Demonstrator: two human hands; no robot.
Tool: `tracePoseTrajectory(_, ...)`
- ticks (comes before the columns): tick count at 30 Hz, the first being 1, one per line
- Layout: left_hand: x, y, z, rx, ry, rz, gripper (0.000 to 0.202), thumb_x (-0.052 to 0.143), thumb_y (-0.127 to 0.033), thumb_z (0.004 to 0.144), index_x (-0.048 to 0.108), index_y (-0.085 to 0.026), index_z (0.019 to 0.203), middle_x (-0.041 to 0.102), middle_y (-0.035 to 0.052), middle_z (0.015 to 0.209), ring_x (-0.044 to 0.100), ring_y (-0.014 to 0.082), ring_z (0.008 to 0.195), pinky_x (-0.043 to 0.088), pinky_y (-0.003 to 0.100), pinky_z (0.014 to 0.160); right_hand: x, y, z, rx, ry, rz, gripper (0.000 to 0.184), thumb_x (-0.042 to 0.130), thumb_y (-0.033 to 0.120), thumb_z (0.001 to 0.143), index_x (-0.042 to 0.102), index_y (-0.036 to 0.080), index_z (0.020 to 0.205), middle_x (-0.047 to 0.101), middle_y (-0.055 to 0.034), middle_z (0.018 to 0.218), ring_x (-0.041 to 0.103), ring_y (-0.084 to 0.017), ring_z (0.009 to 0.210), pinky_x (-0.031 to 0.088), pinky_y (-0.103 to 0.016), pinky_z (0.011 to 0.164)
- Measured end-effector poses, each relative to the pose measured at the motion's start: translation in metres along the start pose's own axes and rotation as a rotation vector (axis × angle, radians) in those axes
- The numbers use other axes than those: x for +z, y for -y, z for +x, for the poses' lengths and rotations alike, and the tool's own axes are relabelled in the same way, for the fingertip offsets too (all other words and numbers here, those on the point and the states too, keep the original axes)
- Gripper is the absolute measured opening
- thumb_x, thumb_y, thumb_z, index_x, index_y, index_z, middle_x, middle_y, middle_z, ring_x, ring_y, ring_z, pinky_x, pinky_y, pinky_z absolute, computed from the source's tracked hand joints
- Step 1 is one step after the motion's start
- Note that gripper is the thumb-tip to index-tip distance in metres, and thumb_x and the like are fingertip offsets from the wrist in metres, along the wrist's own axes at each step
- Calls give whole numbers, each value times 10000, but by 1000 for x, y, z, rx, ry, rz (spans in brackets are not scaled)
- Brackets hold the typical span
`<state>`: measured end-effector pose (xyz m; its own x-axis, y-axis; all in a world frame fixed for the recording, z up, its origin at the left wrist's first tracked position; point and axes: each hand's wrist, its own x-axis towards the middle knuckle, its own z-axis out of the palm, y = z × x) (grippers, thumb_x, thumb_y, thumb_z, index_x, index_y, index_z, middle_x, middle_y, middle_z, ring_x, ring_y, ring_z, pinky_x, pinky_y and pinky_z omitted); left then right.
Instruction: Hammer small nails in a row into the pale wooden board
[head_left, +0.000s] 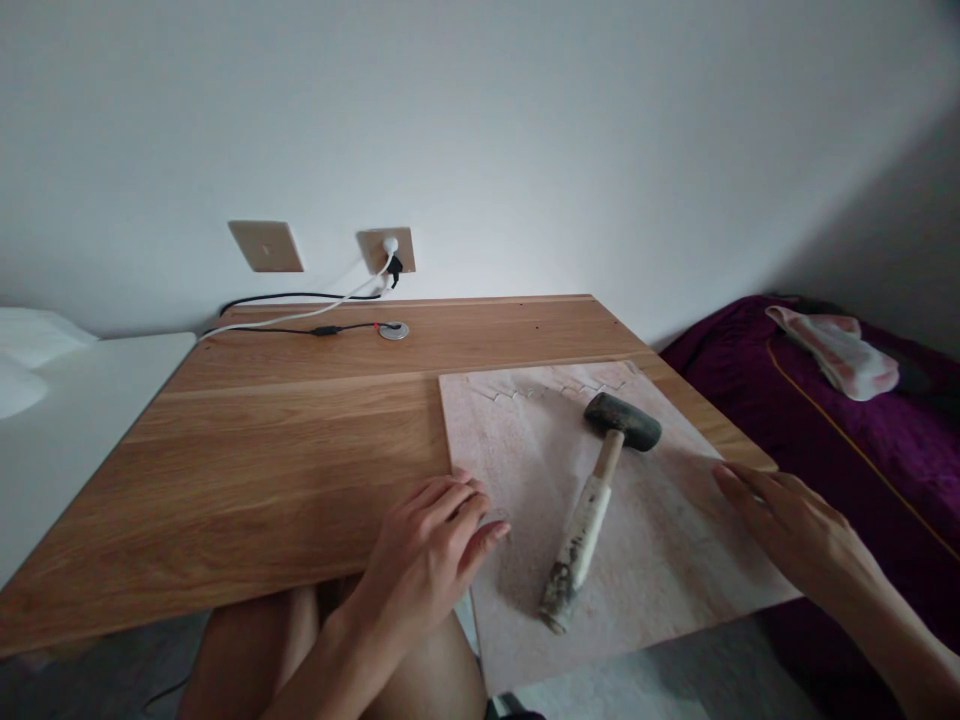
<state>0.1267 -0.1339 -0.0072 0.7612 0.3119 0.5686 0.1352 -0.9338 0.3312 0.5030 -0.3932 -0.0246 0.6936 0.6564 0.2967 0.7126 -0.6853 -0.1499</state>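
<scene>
A thin, pale pinkish board lies on the wooden table, its near part jutting past the table's front edge. On it rests a mallet with a black head and a worn, whitish handle pointing towards me. Several thin zigzag pieces or lines run in a row near the board's far edge; which they are I cannot tell. My left hand has its fingers curled at the board's left edge, thumb over the top. Along the right edge lies my right hand, its fingers stretched out and touching the board.
Beneath it all is the brown wooden table. Cables cross its back to a wall socket. A white surface adjoins on the left. Purple fabric with a pale cloth is at the right. My legs are below.
</scene>
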Motion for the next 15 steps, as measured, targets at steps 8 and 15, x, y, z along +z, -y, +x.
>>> tracePoseTrajectory(8,-53,33,-29,-93,-107,254,370,505,-337,1160,752,-199,921,841,17,918,817,178,809,581,309,740,-6,54,-40,-138,84,209,643,498,747,1013,777,225,1263,786,-123,1231,798,-307,1104,680,-437,919)
tracePoseTrajectory(15,-81,53,-57,-118,-173,464,362,561,-275,1128,710,-198,808,771,18,741,732,160,644,494,310,664,-12,115,-58,-256,27,269,548,478,654,1089,791,218,1204,799,-98,1136,817,-223,866,690,-336,765)
